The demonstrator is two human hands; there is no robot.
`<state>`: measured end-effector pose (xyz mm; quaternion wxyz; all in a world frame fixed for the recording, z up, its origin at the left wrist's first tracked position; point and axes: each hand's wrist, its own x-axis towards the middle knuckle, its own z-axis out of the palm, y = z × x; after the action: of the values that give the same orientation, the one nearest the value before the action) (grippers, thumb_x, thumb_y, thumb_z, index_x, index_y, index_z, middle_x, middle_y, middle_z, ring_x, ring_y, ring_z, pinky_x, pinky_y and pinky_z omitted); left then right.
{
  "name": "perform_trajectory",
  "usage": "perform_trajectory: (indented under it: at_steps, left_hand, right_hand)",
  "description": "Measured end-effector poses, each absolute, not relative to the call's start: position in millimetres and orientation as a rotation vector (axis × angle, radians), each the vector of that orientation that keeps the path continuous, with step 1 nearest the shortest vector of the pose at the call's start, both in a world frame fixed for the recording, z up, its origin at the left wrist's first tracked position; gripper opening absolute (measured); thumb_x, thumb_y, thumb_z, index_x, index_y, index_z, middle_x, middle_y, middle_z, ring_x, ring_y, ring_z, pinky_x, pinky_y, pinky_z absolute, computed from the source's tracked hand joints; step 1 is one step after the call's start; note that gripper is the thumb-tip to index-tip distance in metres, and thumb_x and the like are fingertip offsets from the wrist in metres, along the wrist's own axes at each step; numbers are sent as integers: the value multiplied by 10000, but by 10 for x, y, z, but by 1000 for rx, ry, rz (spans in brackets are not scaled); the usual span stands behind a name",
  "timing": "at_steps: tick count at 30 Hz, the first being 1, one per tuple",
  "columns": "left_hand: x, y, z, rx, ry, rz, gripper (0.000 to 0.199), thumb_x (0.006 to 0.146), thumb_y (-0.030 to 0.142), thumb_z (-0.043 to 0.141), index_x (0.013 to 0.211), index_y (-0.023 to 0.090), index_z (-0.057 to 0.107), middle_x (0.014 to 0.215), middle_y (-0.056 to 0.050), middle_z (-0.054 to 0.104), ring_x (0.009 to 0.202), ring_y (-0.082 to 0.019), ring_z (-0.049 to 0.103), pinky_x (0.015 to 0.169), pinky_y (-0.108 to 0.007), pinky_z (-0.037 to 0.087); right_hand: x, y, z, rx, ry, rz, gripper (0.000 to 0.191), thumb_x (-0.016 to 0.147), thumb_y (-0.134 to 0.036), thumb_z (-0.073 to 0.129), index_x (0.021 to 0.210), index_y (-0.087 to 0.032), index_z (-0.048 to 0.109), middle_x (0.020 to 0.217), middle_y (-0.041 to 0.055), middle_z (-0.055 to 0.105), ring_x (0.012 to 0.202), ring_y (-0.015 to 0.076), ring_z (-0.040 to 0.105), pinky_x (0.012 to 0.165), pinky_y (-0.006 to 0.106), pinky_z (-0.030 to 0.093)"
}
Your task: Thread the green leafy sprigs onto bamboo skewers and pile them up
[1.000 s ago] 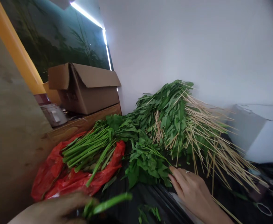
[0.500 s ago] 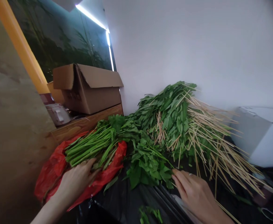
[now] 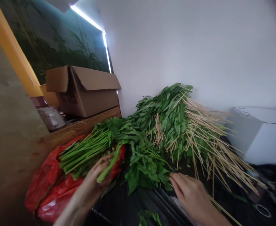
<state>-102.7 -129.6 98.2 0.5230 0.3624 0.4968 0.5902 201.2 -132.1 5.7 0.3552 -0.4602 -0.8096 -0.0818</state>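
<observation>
My left hand (image 3: 97,175) is closed around a thick green leafy stalk (image 3: 112,164), lifted in front of the opening of a red plastic bag (image 3: 50,194). In and over that bag lies a bundle of green stalks (image 3: 86,153) with leaves at the far end. My right hand (image 3: 192,194) has its fingers pinched at the edge of a heap of loose leafy greens (image 3: 147,172). From under this hand a thin wooden skewer (image 3: 223,210) runs toward the lower right; its front part is hidden by the fingers.
Behind, a large pile of skewered greens (image 3: 168,106) leans by the wall, its bare skewers (image 3: 218,144) fanning right. A white box (image 3: 262,131) stands right of it. At left, a cardboard box (image 3: 88,97) sits on a wooden ledge. Black plastic (image 3: 126,207) covers the surface.
My left hand has come away from the bundle in the red bag, moving right with a stalk now in it. My right hand stays pinched by the loose greens. The view has turned slightly right.
</observation>
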Motion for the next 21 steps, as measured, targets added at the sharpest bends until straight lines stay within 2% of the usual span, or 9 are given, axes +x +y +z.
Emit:
perform_trajectory:
  at_steps: [1,3,5,8,11,14,18,19,21]
  left_hand:
    - [-836,-1319,884,805,1098,1393,481,616,392,792,1017,206,604,647,53,558,440,-48,432,394,-147,281]
    - [-438,-1349,648,771,1018,1355,479,639,429,776,1009,222,551,648,57,557,448,-54,457,413,-149,316]
    - [-79,-1349,419,793,991,1310,485,629,433,789,970,221,516,546,89,490,390,-52,409,390,-152,285]
    - [281,-1313,192,861,953,1306,509,629,420,797,972,232,472,543,96,494,395,-67,445,404,-163,314]
    - [417,-1269,90,906,960,1360,515,650,436,774,1022,242,476,656,50,593,490,-110,557,487,-205,417]
    - [375,-1233,65,1048,981,1250,527,668,468,745,1071,252,484,729,12,649,588,-167,630,562,-259,479]
    - [48,-1146,248,1459,1086,915,615,691,501,706,1190,243,455,677,12,661,590,-208,639,536,-282,488]
    - [-78,-1094,335,1589,1191,913,610,713,520,674,1210,237,462,690,3,670,634,-223,653,564,-292,501]
    - [-361,-930,520,1838,1422,1033,544,743,545,614,1176,233,507,849,-37,710,832,-262,677,740,-335,530]
  right_hand:
    - [1989,-1328,79,-1208,-2070,-103,235,975,-222,386,888,-189,602,702,5,615,593,151,592,584,283,375]
    - [1935,-1359,157,-1249,-2022,173,262,979,-289,393,857,-195,604,690,-3,601,591,140,571,578,270,378]
    - [1877,-1412,270,-1264,-1953,488,284,980,-334,393,853,-203,611,687,-12,594,594,127,552,578,252,392]
    - [1805,-1496,441,-1243,-1757,870,257,977,-354,408,1123,-236,584,828,-14,631,699,117,584,642,228,439]
    - [1776,-1512,517,-1111,-1633,1188,284,958,-329,431,1205,-241,539,864,-17,620,668,98,578,592,210,454]
    - [1789,-1457,482,-1042,-1512,1390,337,871,-263,534,1206,-230,522,823,-39,581,563,71,554,529,201,448]
    - [1818,-1371,379,-1028,-1368,1585,479,747,-144,539,1216,-217,468,745,-66,584,425,56,512,451,200,423]
    - [1825,-1353,358,-1010,-1327,1630,507,723,-132,531,1220,-204,460,724,-63,599,404,56,498,432,195,404]
    - [1837,-1315,327,-938,-1232,1748,539,690,-130,520,1224,-165,459,688,-44,628,389,62,482,411,190,368]
